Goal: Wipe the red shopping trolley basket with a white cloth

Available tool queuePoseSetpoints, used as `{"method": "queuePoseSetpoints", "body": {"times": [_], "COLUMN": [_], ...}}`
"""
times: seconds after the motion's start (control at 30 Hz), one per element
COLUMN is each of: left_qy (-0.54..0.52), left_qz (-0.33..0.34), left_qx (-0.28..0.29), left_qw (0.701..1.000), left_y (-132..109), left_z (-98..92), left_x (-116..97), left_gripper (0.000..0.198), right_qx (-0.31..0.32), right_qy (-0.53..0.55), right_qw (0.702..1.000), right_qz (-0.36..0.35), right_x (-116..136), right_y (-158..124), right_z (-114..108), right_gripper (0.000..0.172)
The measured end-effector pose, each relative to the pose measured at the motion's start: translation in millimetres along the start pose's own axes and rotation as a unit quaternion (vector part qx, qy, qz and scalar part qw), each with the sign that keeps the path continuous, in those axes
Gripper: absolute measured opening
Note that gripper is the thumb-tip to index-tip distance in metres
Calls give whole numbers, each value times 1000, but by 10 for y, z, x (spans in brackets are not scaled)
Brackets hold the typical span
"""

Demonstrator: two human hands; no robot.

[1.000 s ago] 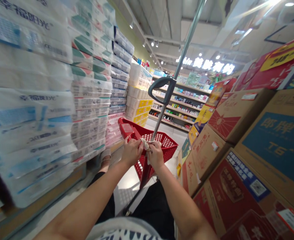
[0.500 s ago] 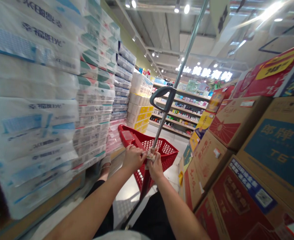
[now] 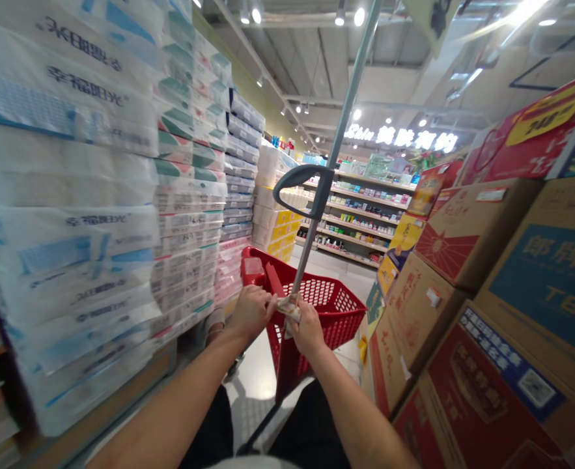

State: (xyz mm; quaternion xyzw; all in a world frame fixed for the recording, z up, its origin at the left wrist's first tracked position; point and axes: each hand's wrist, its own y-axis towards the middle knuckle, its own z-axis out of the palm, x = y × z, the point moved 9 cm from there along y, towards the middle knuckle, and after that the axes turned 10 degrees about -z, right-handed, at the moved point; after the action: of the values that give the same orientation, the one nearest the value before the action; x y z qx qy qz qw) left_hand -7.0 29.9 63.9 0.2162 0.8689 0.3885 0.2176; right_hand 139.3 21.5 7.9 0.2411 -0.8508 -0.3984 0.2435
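Observation:
A red perforated shopping cart [image 3: 340, 316] stands right in front of me. A grey metal pole [image 3: 307, 251] rises slantwise before it, with a dark grey loop handle [image 3: 323, 192] higher up. Around the pole near the cart's rim is a crumpled whitish strip [image 3: 290, 307], cloth-like, its exact kind unclear. My left hand [image 3: 252, 312] is closed, pinching the strip's left end beside the cart's red handle part [image 3: 254, 268]. On the other side my right hand [image 3: 310, 329] is closed on the strip close against the pole. The fingertips partly hide it.
Tall stacks of wrapped paper packs [image 3: 92, 241] line the left side. Cardboard boxes [image 3: 434, 293] are piled on the right, close to the cart. Shelves with small goods [image 3: 355, 218] stand at the back. A person's foot [image 3: 215, 324] shows left of the cart.
The pole's upper part and loop handle have shifted left in view, while the cart appears further right. My hands are slightly lower and wider apart, and more of the strip shows between them.

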Motion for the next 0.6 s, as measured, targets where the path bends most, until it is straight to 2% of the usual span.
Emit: {"method": "queuePoseSetpoints", "body": {"times": [0.1,0.27,0.37,0.43,0.5,0.6], "left_qy": [-5,-16,-25,-7,13,28], "left_qz": [-28,-57,-72,-102,-128,-135], "left_qx": [-13,-23,13,55,66,83], "left_qw": [1000,998,997,993,990,987], "left_y": [35,42,53,68,79,63], "left_z": [8,5,12,55,62,110], "left_x": [113,200,182,170,131,24], "left_gripper": [44,45,45,45,45,29], "right_qx": [5,-41,-61,-85,-114,-83], "right_qy": [8,23,36,32,18,-8], "right_qw": [1000,998,996,994,990,984], "right_qz": [-7,-36,-52,-55,-81,-159], "right_x": [82,219,257,259,306,468], "right_y": [14,38,84,140,188,183], "right_z": [15,-63,-172,-283,-392,-352], "right_gripper": [43,38,28,29,33,40]}}
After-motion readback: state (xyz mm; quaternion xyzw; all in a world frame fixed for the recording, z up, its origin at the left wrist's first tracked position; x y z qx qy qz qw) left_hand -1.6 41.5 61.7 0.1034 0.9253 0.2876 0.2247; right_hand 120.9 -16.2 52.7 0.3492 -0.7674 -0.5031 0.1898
